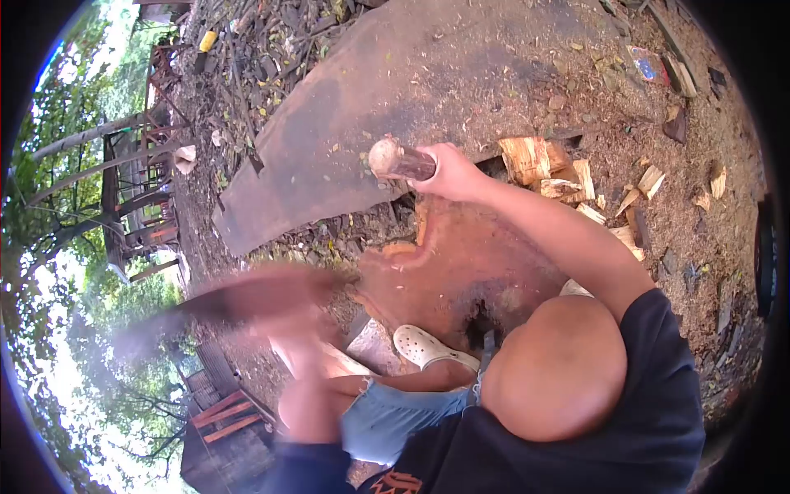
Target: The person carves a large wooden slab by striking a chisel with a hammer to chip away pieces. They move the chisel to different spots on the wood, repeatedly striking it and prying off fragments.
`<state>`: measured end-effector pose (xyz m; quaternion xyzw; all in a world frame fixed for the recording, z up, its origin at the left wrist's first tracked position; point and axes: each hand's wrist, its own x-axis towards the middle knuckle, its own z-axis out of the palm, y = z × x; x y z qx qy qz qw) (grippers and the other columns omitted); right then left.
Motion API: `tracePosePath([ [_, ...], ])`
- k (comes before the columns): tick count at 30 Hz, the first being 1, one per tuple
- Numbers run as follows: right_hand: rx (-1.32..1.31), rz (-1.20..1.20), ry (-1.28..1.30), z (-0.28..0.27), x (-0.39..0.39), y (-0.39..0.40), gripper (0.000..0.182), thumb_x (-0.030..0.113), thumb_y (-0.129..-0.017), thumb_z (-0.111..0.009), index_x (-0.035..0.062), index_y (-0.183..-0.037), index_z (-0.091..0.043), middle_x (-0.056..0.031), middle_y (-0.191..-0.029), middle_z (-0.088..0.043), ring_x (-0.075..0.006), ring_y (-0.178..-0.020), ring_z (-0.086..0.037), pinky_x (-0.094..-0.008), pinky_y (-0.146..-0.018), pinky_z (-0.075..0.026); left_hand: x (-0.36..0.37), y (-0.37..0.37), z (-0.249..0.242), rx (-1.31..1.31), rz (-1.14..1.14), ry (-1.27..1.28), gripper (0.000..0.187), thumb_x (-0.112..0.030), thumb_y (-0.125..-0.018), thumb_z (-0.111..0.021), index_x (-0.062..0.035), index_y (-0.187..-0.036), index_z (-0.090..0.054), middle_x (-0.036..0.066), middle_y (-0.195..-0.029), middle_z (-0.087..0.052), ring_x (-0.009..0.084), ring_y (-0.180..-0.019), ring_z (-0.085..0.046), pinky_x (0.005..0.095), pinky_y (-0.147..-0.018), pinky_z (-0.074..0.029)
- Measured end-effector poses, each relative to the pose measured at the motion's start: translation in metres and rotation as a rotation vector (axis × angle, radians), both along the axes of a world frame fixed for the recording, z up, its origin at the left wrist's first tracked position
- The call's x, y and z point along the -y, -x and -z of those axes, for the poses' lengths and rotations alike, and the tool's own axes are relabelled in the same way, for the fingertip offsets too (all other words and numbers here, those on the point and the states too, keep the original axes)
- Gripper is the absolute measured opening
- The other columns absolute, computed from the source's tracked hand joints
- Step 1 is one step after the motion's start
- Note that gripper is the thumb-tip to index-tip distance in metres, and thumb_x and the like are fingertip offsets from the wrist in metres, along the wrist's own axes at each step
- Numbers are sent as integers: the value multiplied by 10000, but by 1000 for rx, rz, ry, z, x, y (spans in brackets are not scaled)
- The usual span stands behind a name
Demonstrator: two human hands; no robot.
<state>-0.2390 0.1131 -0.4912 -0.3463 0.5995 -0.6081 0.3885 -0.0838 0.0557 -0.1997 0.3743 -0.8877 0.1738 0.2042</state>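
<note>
My right hand (453, 173) is wrapped round a short barked piece of log (411, 163), whose pale cut end faces up toward me. It is at the far edge of a wide reddish chopping stump (485, 263); whether it rests there is hidden. My left hand (300, 325) is smeared by motion and appears closed on a dark machete-like tool (239, 298), its blade blurred and pointing left. The handle cannot be made out. The tool is apart from the log. My bent knee (559, 370) and a pale clog (424, 346) are near the stump.
Split firewood pieces (535, 160) lie right of the log, among wood chips and bark. A large flat sheet (354, 123) covers the ground beyond the stump. A yellow object (208, 41) lies at upper left. Trees and a shed (230, 445) stand at the left.
</note>
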Motion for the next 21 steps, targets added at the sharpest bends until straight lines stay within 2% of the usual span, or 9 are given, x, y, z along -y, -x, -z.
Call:
tracePosePath([
  [1,-30,1,19,3,0,2,374,131,-657,-713,-23,-982,-608,-175,-819,-659,-262,-774,-657,-358,-733,-500,-22,-6,50,266,-155,-453,500,-237,-723,-677,26,-1111,-502,143,-892,-550,208,-847,-521,313,-794,-414],
  [3,-4,-29,-22,-8,-4,9,361,130,-665,-712,-14,-981,-615,-172,-817,-658,-259,-766,-653,-357,-737,-501,-30,-3,43,303,-415,-1222,560,-232,-706,-703,37,-1149,-490,176,-958,-575,237,-931,-542,323,-860,-419],
  [4,26,-38,-52,-11,-5,9,360,132,-664,-712,-15,-979,-615,-171,-822,-660,-260,-766,-653,-352,-736,-502,-24,-5,19,302,-464,-1213,591,-229,-698,-717,42,-1169,-483,193,-991,-587,252,-973,-553,328,-893,-422],
  [7,-70,41,52,-8,-2,7,364,132,-658,-707,-29,-968,-604,-167,-796,-658,-264,-733,-652,-341,-699,-498,5,-34,-77,148,-380,-459,322,-248,-751,-587,-29,-986,-586,137,-868,-602,213,-802,-562,288,-709,-434],
  [11,36,23,16,-1,-1,5,356,146,-656,-701,-25,-951,-601,-193,-763,-633,-272,-717,-651,-353,-669,-483,38,-26,-204,-676,364,-426,199,-252,-790,-604,-62,-813,-553,17,-693,-456,93,-671,-433,265,-680,-396],
  [14,-80,50,87,16,3,0,254,89,-725,-680,-41,-920,-585,-71,-729,-616,-79,-663,-546,-274,-592,-454,38,4,-138,-684,353,-164,220,-258,-781,-613,-50,-828,-556,34,-722,-469,113,-695,-445,281,-701,-399],
  [16,-62,85,97,7,4,-7,253,97,-720,-690,-41,-904,-583,-87,-729,-620,-86,-660,-545,-284,-601,-459,3,-13,-15,-52,-41,38,236,-262,-776,-619,-43,-839,-558,45,-741,-478,126,-711,-453,292,-715,-401],
  [19,5,66,25,8,4,-2,297,134,-704,-709,-37,-916,-591,-125,-740,-640,-111,-663,-557,-307,-638,-469,-32,-9,55,175,-342,-1155,260,-267,-767,-629,-31,-854,-562,62,-770,-492,147,-736,-466,308,-737,-403],
  [21,-40,76,-10,6,3,0,359,160,-680,-716,-24,-968,-606,-168,-800,-647,-217,-736,-617,-339,-690,-485,-23,-17,11,146,-362,-1104,277,-271,-762,-635,-23,-865,-564,74,-789,-501,160,-752,-474,319,-751,-405],
])
